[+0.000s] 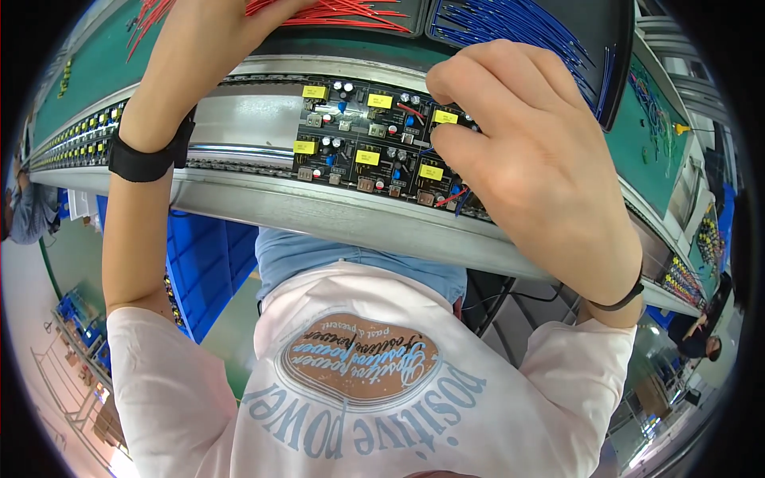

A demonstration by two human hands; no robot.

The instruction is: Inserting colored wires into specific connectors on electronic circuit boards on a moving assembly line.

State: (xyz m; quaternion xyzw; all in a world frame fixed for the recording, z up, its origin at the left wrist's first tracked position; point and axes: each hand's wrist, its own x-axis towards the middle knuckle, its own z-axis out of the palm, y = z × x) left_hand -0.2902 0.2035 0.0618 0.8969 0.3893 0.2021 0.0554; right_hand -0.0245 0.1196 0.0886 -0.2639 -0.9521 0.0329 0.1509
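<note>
My right hand (534, 143) is over the right part of a row of black circuit boards (356, 177), its fingers curled in and the thumb drawn toward them. A short piece of blue wire (427, 150) shows at its thumb tip; the rest is hidden under the hand. The boards carry yellow block components, small capacitors and metal sockets. Short red wires (452, 197) stand on some boards. At the top edge my left hand (211, 24) reaches to a pile of red wires (343, 14). Its thumb stretches over them, while the other fingers are out of the picture.
A black tray of blue wires (510, 32) stands beyond my right hand. The boards lie on a conveyor with a metal front rail (319, 211). More boards (76, 137) continue at left. A blue bin (211, 267) is below the rail, and other people are at the far sides.
</note>
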